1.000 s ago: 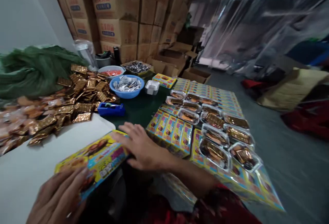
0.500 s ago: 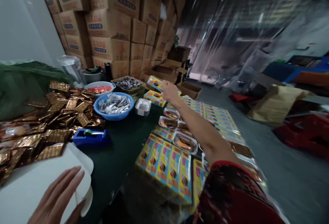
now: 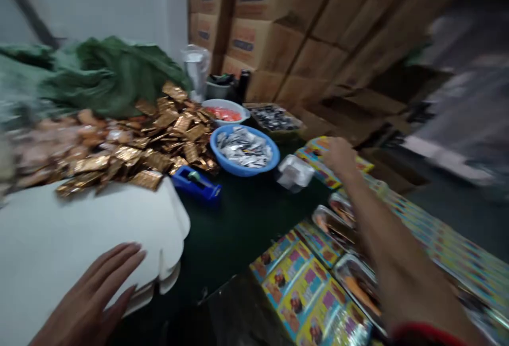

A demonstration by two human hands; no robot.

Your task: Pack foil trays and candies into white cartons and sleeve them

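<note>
My left hand (image 3: 91, 298) lies flat on a stack of white scalloped card sheets (image 3: 79, 234), fingers apart and holding nothing. My right hand (image 3: 340, 158) is stretched across the table and rests on a yellow printed box (image 3: 318, 163) at the far end, too blurred to show its grip. Under my right forearm are rows of yellow printed boxes (image 3: 298, 293) and clear plastic trays (image 3: 358, 287) with gold-wrapped food. A heap of gold sachets (image 3: 170, 134) lies beyond the white stack, close to my left hand.
A blue bowl of silver sachets (image 3: 244, 150), a blue tape dispenser (image 3: 194, 184) and a small white container (image 3: 290, 171) stand on the dark green tabletop (image 3: 238, 229). Green cloth (image 3: 107, 76) lies behind the sachets. Stacked cardboard cartons (image 3: 270, 33) stand at the back.
The yellow box my hands held has left them. My right arm now reaches to the far end of the table, my left hand lies on the white stack, and the view has swung.
</note>
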